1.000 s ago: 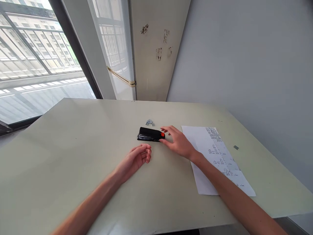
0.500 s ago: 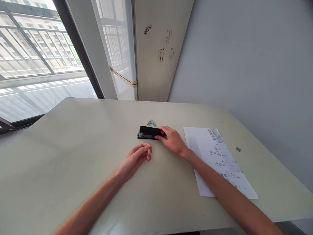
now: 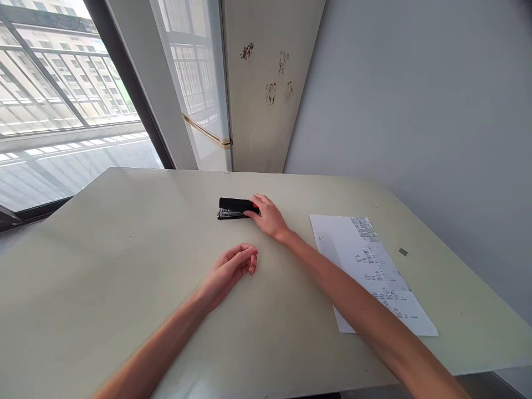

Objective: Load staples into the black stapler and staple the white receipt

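My right hand (image 3: pixel 268 216) grips the rear end of a black stapler (image 3: pixel 233 206), thumb on the near side and fingers over the top. A bit of red shows at the stapler's rear beside my fingers. The stapler's front points left, with a gap between its top arm and base. My left hand (image 3: pixel 233 269) rests nearer to me on the table, its fingers curled in with the thumb against them. Nothing shows in it.
To the right, a white printed sheet (image 3: pixel 344 266) lies partly under my right forearm. A small grey-green piece (image 3: pixel 403 251) sits beyond its right edge. The pale tabletop (image 3: pixel 124 266) meets a grey wall (image 3: pixel 394 94) on the right.
The stapler has moved left and away from me in my right hand. The small pile of staple strips behind it is now out of sight. My left hand stays put.
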A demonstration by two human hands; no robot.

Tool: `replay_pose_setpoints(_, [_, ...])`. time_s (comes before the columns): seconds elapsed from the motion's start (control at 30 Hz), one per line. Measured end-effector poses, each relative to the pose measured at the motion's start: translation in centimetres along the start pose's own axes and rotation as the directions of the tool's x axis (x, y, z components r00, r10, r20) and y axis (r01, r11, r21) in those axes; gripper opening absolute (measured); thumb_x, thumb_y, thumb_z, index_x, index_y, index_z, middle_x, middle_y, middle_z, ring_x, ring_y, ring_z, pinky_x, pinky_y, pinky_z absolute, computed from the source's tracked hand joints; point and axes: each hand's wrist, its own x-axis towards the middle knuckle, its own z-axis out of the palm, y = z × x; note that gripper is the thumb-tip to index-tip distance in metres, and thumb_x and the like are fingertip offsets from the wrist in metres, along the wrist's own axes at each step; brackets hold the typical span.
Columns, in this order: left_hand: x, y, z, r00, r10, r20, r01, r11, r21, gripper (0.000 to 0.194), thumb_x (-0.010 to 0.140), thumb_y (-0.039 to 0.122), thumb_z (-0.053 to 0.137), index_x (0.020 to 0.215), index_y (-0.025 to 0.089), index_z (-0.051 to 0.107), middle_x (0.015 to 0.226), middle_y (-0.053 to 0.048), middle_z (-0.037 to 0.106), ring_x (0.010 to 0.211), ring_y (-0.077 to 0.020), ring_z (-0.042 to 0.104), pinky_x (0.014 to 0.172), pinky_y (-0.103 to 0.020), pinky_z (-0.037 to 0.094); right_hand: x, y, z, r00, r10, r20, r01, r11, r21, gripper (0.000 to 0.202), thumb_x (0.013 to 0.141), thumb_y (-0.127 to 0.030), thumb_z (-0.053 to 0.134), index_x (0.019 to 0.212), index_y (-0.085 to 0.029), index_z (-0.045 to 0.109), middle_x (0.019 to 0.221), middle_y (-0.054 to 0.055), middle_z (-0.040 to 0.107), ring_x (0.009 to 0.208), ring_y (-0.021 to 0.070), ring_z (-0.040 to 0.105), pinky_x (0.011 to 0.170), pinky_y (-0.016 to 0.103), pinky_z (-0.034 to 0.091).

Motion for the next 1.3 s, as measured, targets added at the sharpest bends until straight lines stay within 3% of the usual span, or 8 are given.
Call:
replay_pose_setpoints(0.17, [0.0, -0.1, 0.0, 1.000, 0.003, -0.014, -0.003, 1.000, 0.012, 0.029, 0.094, 0.045, 0.074, 0.089, 0.017, 0.068, 0.085, -0.002, 0.055, 0.076, -0.0143, 0.048, 0.074, -0.028, 0.044, 1.1, -0.9, 0.3, 1.000, -0.003, 0.019, 0.003, 1.000, 0.004, 0.044, 0.101, -0.036, 0.064, 0.145, -0.026, 0.062, 0.156, 0.011, 0.055, 0.145, 0.0286, 0.051, 0.120, 0.047, 0.043])
replay_pose_setpoints(0.3, [0.0, 0.0, 0.0, 0.999, -0.004, -0.032, 0.005, 1.000, 0.019, 0.029, 0.095, 0.046, 0.074, 0.090, 0.017, 0.068, 0.086, -0.002, 0.055, 0.076, -0.0146, 0.048, 0.075, -0.029, 0.044, -1.9, -0.3, -3.1, 0.998, -0.025, 0.049, 0.024, 1.000, 0.002, 0.061, 0.105, -0.045, 0.056, 0.162, -0.027, 0.042, 0.163, 0.010, 0.049, 0.153, 0.0275, 0.043, 0.126, 0.048, 0.035])
replay_pose_setpoints(0.53, [-0.3, 0.1, 0.1, 1.000, -0.019, -0.025, 0.021, 0.995, 0.094, 0.031, 0.096, 0.050, 0.070, 0.091, 0.020, 0.065, 0.082, -0.001, 0.055, 0.078, -0.0160, 0.048, 0.079, -0.030, 0.043, -15.1, 5.9, -15.1, 0.966, 0.257, 0.011, -0.245, 0.935, -0.257, 0.063, 0.106, -0.064, 0.041, 0.163, -0.035, 0.040, 0.171, 0.001, 0.040, 0.159, 0.0299, 0.034, 0.129, 0.056, 0.033])
replay_pose_setpoints(0.7, [-0.7, -0.2, 0.5, 0.999, 0.037, -0.035, -0.028, 0.970, 0.243, 0.033, 0.099, 0.053, 0.065, 0.091, 0.021, 0.063, 0.082, -0.001, 0.056, 0.078, -0.0167, 0.050, 0.082, -0.031, 0.043, -24.7, 9.9, -18.7, 0.919, 0.380, -0.104, -0.393, 0.858, -0.331, 0.056, 0.104, -0.064, 0.043, 0.155, -0.042, 0.052, 0.165, -0.003, 0.049, 0.153, 0.0327, 0.046, 0.123, 0.061, 0.043])
replay_pose_setpoints(0.8, [-0.9, -0.3, 1.0, 0.988, 0.125, -0.089, -0.076, 0.904, 0.420, 0.035, 0.100, 0.055, 0.060, 0.091, 0.022, 0.063, 0.081, -0.001, 0.057, 0.077, -0.0171, 0.052, 0.076, -0.030, 0.043, -27.5, 10.5, -17.9, 0.946, 0.299, -0.125, -0.323, 0.892, -0.315, 0.050, 0.104, -0.060, 0.046, 0.149, -0.044, 0.059, 0.162, -0.003, 0.053, 0.153, 0.0307, 0.046, 0.127, 0.061, 0.039])
replay_pose_setpoints(0.93, [-1.0, -0.7, 1.3, 0.944, 0.324, -0.061, -0.194, 0.696, 0.691, 0.026, 0.103, 0.047, 0.056, 0.094, 0.024, 0.065, 0.084, -0.003, 0.063, 0.080, -0.0197, 0.056, 0.071, -0.030, 0.042, -27.0, 8.8, -15.2, 0.973, 0.205, -0.104, -0.226, 0.936, -0.271, 0.047, 0.106, -0.052, 0.047, 0.151, -0.041, 0.059, 0.164, -0.002, 0.049, 0.156, 0.0285, 0.041, 0.131, 0.062, 0.031])
replay_pose_setpoints(1.13, [-0.8, -0.9, 0.8, 0.846, 0.477, 0.238, -0.434, 0.356, 0.828, 0.012, 0.104, 0.029, 0.055, 0.107, 0.025, 0.066, 0.116, -0.008, 0.070, 0.113, -0.0254, 0.060, 0.099, -0.038, 0.046, -22.4, 2.0, -8.7, 0.997, 0.081, 0.018, -0.078, 0.992, -0.104, 0.045, 0.108, -0.043, 0.049, 0.152, -0.037, 0.059, 0.164, -0.001, 0.048, 0.156, 0.0284, 0.040, 0.131, 0.063, 0.030])
replay_pose_setpoints(1.3, [-0.5, 0.1, -1.1, 0.810, 0.506, 0.295, -0.448, 0.209, 0.869, 0.014, 0.105, 0.031, 0.055, 0.113, 0.025, 0.065, 0.125, -0.010, 0.071, 0.126, -0.0272, 0.059, 0.111, -0.045, 0.043, -19.7, -4.9, -4.0, 0.986, 0.116, 0.122, -0.137, 0.973, 0.187, 0.046, 0.110, -0.045, 0.044, 0.152, -0.033, 0.060, 0.165, 0.000, 0.048, 0.159, 0.0261, 0.034, 0.133, 0.061, 0.026])
